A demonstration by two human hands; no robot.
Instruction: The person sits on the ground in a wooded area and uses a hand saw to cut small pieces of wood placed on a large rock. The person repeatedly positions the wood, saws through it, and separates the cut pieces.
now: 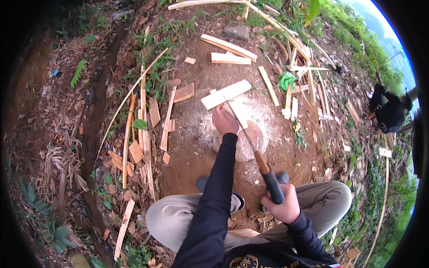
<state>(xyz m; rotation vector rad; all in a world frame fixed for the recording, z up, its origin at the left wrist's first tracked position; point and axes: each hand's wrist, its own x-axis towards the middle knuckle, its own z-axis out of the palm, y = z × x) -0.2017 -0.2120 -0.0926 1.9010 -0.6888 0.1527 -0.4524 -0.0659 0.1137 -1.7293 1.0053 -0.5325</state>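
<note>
My right hand [286,204] is closed around the black grip of a machete [262,163], which has a wooden section above the grip and a long, narrow blade. The blade slants away to the upper left, across a short pale piece of wood [241,119]. My left hand [224,120], fingers curled, grips that piece from its left side; the fingertips are partly hidden. Under the wood is a round chopping stump [251,145], dusted with pale shavings. Just beyond my left hand lies a wider pale board [226,94].
Several split wood strips [229,48] lie farther off. A pile of sticks [308,67] and a green plastic bag [286,81] are at the right. Long strips [143,116] line the left side. Another person [389,109] sits at far right. My bent knees [172,219] flank the stump.
</note>
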